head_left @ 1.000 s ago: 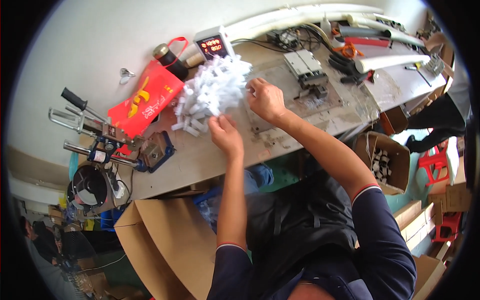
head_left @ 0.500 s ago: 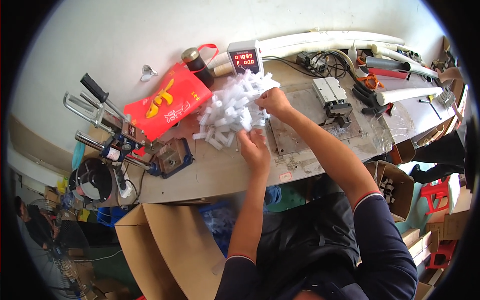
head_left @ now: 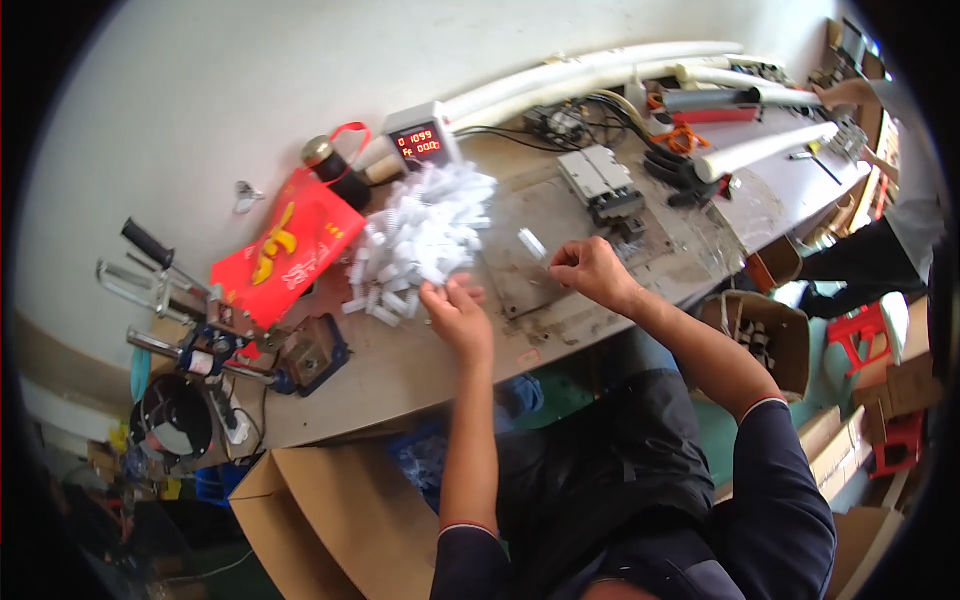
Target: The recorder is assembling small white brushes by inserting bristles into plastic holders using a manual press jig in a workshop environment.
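Note:
A heap of translucent white ribbed plastic tubes lies on the workbench in front of me. My left hand is at the heap's near edge, its fingers apart and touching or nearly touching the closest tubes. Over the flat metal plate to the right, my right hand is closed in a pinch. A single clear plastic tube sticks out at its fingertips, slanting up and left; the exact grip is blurred. Behind the plate stands a small white-and-black machine block.
A digital counter stands behind the heap. Left are a red bag, a dark flask and a lever press. Long white tubes lie along the wall. A cardboard box stands below. Another person's hand is far right.
My right hand has moved from the heap to the right and nearer me, with one clear plastic tube at its fingertips. My left hand stays by the heap. The whole view has shifted.

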Demonstrator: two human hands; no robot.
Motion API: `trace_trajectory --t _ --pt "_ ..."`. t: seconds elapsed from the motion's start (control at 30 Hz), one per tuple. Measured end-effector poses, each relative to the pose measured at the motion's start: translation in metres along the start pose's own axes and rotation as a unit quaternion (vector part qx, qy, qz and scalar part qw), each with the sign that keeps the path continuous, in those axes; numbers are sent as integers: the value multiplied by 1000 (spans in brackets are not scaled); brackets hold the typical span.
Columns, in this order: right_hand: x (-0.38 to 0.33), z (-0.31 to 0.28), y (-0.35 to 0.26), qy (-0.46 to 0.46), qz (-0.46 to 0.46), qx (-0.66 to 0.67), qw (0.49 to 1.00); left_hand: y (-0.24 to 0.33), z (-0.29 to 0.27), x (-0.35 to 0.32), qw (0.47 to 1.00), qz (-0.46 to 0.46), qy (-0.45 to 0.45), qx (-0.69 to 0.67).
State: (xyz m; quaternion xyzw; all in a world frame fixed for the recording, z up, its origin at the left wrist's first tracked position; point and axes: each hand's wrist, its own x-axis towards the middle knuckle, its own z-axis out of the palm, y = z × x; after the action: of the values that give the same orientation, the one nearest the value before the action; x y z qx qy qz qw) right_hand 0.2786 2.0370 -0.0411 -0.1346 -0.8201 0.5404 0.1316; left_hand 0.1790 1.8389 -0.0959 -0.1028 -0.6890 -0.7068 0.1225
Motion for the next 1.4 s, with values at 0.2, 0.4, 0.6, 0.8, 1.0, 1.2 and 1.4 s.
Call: trace_trajectory --t 0.2,0.4,0.6,0.8,1.0,1.2,1.4 --pt "-45 -35 24 63 27 -281 957 6 -1 -5 999 17 -37 27" --pt "-48 -47 57 93 50 -307 946 -3 -7 -5 998 27 -44 47" --pt "-62 -77 56 143 52 -217 964 -5 -1 -3 992 78 -38 95" --pt "-48 -73 61 161 90 -299 936 -9 -3 -7 930 125 -84 336" --pt "-56 -72 67 167 38 -270 948 -7 -6 -6 917 151 -80 361" --pt "-47 -67 65 196 51 -217 955 -6 -5 -7 927 143 -86 337" --pt "-43 -64 61 218 63 -208 951 -3 -3 -5 949 160 -46 269"
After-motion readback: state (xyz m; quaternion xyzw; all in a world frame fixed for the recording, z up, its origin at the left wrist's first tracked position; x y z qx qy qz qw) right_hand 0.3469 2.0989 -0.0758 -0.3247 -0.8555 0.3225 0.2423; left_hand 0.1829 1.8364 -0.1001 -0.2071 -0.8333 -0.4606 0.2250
